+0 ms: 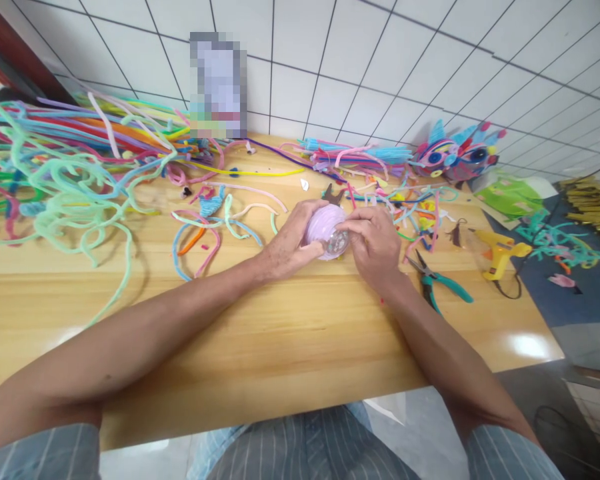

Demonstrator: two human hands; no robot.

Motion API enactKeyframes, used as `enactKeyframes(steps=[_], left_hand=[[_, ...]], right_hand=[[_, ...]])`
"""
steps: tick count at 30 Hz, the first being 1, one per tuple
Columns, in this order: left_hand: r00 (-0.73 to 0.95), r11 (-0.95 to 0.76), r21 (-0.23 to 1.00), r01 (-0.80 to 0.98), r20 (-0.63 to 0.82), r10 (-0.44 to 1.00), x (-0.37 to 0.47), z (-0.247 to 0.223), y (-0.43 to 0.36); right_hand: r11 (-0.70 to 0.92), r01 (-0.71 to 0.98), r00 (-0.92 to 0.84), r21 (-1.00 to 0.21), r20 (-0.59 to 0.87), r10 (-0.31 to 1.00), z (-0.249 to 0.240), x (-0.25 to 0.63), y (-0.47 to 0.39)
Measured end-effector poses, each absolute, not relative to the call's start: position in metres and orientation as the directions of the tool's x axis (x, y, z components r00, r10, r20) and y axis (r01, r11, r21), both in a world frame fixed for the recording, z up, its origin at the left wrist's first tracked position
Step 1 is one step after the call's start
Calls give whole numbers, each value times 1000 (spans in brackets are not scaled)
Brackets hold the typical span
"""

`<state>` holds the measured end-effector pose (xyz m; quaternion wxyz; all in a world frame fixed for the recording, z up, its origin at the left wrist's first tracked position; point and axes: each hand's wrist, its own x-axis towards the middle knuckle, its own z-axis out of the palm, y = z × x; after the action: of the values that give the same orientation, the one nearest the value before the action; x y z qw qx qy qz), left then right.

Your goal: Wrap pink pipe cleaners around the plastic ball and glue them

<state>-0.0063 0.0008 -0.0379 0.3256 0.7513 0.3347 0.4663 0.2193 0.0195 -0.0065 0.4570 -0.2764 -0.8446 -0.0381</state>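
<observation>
My left hand is wrapped round a lilac ball that looks wound with fuzzy pipe cleaner. A clear, shiny round part shows on the side of the ball towards me. At its right edge my right hand has thumb and forefinger pinched together, touching the ball; what lies between the fingertips is too small to make out. Just behind the ball, the dark jaws of a tool rest on the wooden table. Pliers with teal handles lie right of my right wrist.
Tangled mint-green pipe cleaners and coloured bundles fill the left side. A pink and blue bundle and a pipe-cleaner figure stand along the tiled wall. A yellow glue gun lies near the table's right edge.
</observation>
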Motion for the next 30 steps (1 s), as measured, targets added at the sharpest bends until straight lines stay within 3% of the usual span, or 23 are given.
enactKeyframes(steps=[5,16,30], left_hand=[[345,-555,808,198,472,811,-6,-37,0],[361,-580,784,221,487,795,-5,-37,1],[317,-564,799,211,490,812,-4,-38,-2]], right_hand=[[839,492,-430,-232,773,466,-5,222,17],[820,551,-420,-154,798,432,-6,221,16],[812,558,-422,-170,784,454,-4,222,2]])
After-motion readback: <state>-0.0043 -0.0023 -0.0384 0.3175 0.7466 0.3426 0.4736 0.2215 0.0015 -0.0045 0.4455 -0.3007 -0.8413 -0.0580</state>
